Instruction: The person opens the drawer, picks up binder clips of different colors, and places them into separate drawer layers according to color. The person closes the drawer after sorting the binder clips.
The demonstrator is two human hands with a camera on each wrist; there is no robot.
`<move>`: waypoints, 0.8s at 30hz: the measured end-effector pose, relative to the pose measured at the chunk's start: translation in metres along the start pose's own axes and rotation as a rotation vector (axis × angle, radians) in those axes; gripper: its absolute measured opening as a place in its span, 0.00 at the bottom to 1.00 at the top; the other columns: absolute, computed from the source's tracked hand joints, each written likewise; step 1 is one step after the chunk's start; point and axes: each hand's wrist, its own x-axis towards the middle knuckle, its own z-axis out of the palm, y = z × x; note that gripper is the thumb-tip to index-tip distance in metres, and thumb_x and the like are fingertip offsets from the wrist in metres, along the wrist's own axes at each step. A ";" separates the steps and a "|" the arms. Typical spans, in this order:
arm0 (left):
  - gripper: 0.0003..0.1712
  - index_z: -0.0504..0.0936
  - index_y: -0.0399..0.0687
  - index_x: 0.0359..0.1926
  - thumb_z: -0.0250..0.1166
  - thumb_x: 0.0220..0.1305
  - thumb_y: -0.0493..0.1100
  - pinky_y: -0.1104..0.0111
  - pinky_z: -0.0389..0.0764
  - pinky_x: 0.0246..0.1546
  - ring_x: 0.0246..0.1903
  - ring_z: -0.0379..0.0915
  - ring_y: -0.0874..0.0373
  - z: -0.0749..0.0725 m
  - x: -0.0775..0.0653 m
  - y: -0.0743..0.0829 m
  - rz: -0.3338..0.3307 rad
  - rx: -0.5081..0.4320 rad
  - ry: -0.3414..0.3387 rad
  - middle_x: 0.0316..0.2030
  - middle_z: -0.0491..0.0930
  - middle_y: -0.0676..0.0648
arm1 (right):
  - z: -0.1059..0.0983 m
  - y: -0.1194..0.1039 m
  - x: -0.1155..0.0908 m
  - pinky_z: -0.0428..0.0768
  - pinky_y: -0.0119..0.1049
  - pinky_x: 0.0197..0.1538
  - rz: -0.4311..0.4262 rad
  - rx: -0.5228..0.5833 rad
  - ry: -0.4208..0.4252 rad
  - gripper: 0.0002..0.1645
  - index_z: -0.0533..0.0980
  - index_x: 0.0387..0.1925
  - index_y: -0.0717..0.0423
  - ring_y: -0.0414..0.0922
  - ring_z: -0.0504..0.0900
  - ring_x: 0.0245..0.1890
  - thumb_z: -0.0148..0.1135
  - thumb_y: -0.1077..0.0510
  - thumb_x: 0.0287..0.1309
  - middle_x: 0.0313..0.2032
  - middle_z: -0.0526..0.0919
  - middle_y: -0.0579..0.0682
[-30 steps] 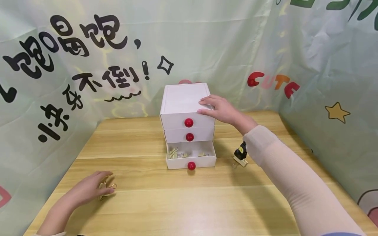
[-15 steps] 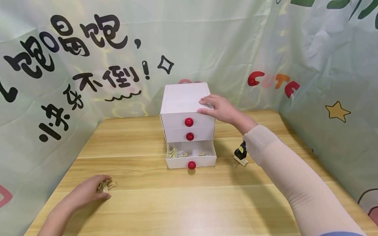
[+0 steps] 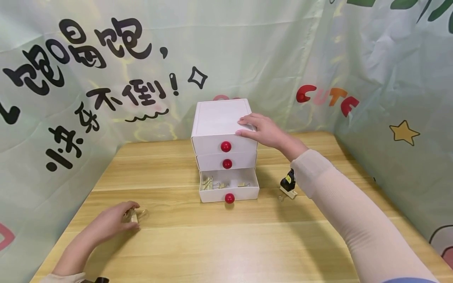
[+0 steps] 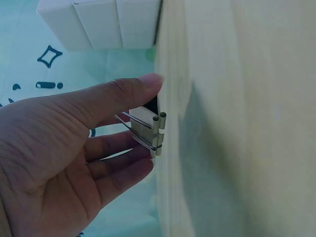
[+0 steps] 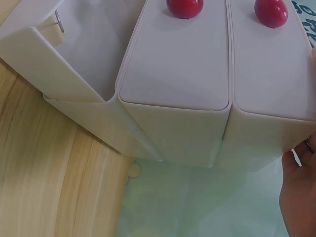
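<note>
My left hand (image 3: 115, 222) holds a gold binder clip (image 4: 142, 126) between thumb and fingers, low over the left side of the table. Its wire handles point away from the palm in the head view. My right hand (image 3: 263, 131) rests on the top right edge of a white three-drawer box (image 3: 219, 118), fingers on the lid and thumb near the front edge. The bottom drawer (image 3: 247, 193) is pulled out, with several binder clips (image 3: 208, 183) lying inside. Both upper drawers are closed, and each drawer has a round red knob (image 3: 229, 198).
To the right of the box, beside my right sleeve, lies a pale clip (image 3: 288, 192) against a small black object with a yellow mark (image 3: 288, 180). The wooden table (image 3: 198, 251) is bordered behind and on both sides by a printed cloth (image 3: 269, 51).
My left hand has closed on the binder clip and moved it slightly forward and to the right. My right hand, the box and the drawers stay as they were.
</note>
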 end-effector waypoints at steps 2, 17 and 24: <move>0.31 0.77 0.39 0.56 0.75 0.53 0.49 0.46 0.76 0.48 0.48 0.77 0.41 -0.002 0.005 0.005 0.020 -0.003 0.017 0.48 0.81 0.40 | 0.000 0.000 0.000 0.63 0.52 0.67 -0.001 0.000 0.001 0.36 0.75 0.62 0.50 0.50 0.65 0.66 0.63 0.35 0.59 0.63 0.72 0.49; 0.31 0.76 0.40 0.58 0.74 0.56 0.47 0.49 0.77 0.48 0.49 0.77 0.45 -0.011 0.035 0.042 0.148 0.031 0.100 0.51 0.80 0.42 | 0.000 0.001 -0.001 0.63 0.52 0.67 0.005 0.019 0.002 0.37 0.75 0.63 0.49 0.50 0.65 0.66 0.62 0.34 0.59 0.64 0.72 0.49; 0.32 0.75 0.43 0.59 0.74 0.56 0.48 0.55 0.79 0.40 0.42 0.78 0.52 -0.011 0.054 0.064 0.185 0.029 0.119 0.43 0.80 0.49 | 0.000 0.002 -0.001 0.63 0.52 0.67 0.006 0.019 0.004 0.37 0.75 0.63 0.49 0.50 0.64 0.66 0.62 0.33 0.59 0.64 0.71 0.48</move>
